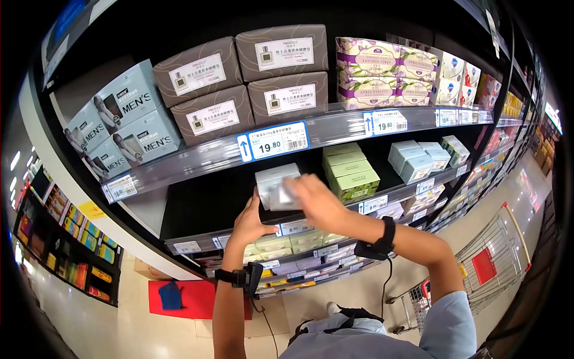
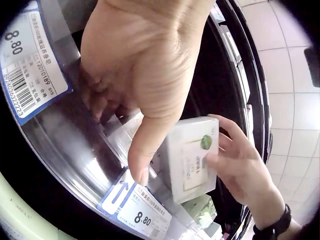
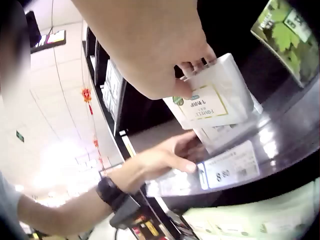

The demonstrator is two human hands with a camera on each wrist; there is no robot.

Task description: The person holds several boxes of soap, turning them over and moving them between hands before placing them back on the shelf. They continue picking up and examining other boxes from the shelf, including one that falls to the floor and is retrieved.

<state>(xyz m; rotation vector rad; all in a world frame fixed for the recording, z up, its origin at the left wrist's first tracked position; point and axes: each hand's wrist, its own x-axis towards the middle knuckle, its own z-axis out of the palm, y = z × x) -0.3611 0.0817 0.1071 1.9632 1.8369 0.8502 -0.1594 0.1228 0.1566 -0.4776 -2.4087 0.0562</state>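
A white soap box (image 2: 192, 160) with a green leaf mark is pinched between the thumb and fingers of my right hand (image 1: 320, 200). It is tilted just in front of a row of similar white boxes (image 1: 276, 173) on the middle shelf, and overlaps another box (image 3: 215, 136) in the right wrist view. My left hand (image 1: 246, 224) is at the left side of that row, its thumb extended along the shelf's front edge over a price tag (image 2: 142, 212) reading 8.80. Its other fingers reach in beside the boxes and are partly hidden in the left wrist view.
Green boxes (image 1: 350, 173) stand right of the white row, and pale blue boxes (image 1: 412, 161) further right. Above runs a shelf with a clear front strip (image 1: 335, 125), carrying large grey soap packs (image 1: 281, 54). A shopping cart (image 1: 490, 263) stands at the right.
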